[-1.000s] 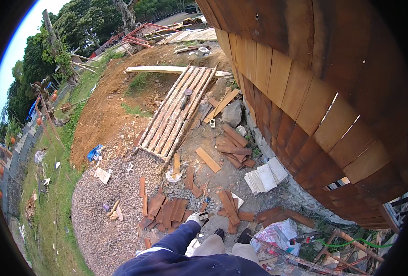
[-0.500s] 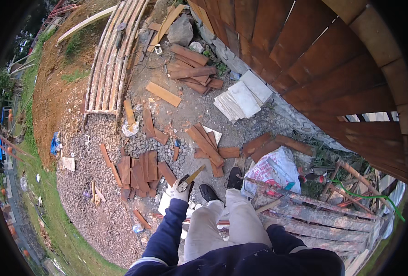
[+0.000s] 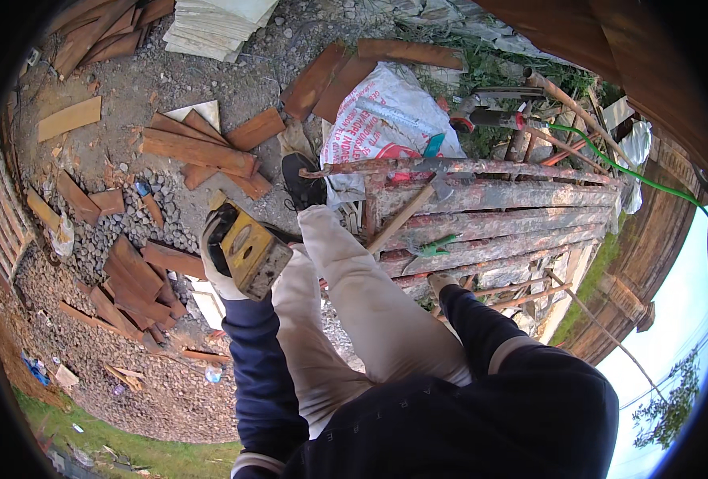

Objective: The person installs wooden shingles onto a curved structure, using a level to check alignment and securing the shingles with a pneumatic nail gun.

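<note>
My left hand (image 3: 220, 246), in a white and black glove, is closed around a yellow bar (image 3: 246, 246) with dark oval marks and a grey end, seen nearly end-on; I cannot make out its exact kind. My right hand (image 3: 442, 282), also gloved, is low beside a paint-splattered slatted bench (image 3: 506, 195); its fingers are too small and partly hidden to read. On the bench near it lie a green-handled tool (image 3: 436, 246) and a hammer-like tool with a wooden handle (image 3: 402, 217).
A white printed sack (image 3: 382, 132) and a power tool (image 3: 494, 118) with a green cord lie beyond the bench. Reddish-brown boards (image 3: 198, 152) are stacked on gravel, with more boards (image 3: 134, 283) at left. White tiles (image 3: 214, 28) are piled at the top.
My view has swung right and closer to the bench. The bar in my left hand has turned and now appears nearer and end-on. My right hand has come into view beside the bench.
</note>
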`<state>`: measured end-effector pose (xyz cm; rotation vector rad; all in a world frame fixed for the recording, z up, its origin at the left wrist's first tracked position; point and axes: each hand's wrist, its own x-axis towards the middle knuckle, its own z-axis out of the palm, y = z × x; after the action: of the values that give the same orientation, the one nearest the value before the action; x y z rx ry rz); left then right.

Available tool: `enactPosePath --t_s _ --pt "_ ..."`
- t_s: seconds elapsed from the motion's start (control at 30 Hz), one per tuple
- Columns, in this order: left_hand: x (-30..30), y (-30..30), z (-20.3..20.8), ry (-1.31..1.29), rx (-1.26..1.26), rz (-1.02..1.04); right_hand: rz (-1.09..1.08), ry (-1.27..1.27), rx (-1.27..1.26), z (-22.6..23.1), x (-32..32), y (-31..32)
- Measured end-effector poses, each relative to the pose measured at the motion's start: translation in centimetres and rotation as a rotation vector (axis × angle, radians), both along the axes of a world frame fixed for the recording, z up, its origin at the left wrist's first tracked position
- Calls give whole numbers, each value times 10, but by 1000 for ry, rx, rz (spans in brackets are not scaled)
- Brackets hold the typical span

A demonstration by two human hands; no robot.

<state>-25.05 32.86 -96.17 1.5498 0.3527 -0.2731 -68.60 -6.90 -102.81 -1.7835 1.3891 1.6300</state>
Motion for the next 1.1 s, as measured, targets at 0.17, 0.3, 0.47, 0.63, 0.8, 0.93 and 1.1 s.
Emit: enactPosePath --t_s 0.17,0.3,0.47,0.63,0.8,0.93,1.1 --pt "-2 -39 -9 -445 450 -380 -781 -344 -620 -100 5 -12" --pt "-27 -71 -31 -481 361 -519 -914 -435 -926 -113 70 20" --pt "-47 -81 -60 -485 319 -537 -892 -580 -719 -81 78 13" --pt "-20 -74 -59 -472 397 -408 -1215 -967 -262 28 188 36" --pt "-16 -80 -64 -495 397 -356 103 -1213 -461 21 300 16" --pt "-13 -82 -52 -470 408 -353 29 -897 -465 4 259 30" --pt "-8 -79 -52 -461 359 -386 -208 -613 -520 -47 180 51"
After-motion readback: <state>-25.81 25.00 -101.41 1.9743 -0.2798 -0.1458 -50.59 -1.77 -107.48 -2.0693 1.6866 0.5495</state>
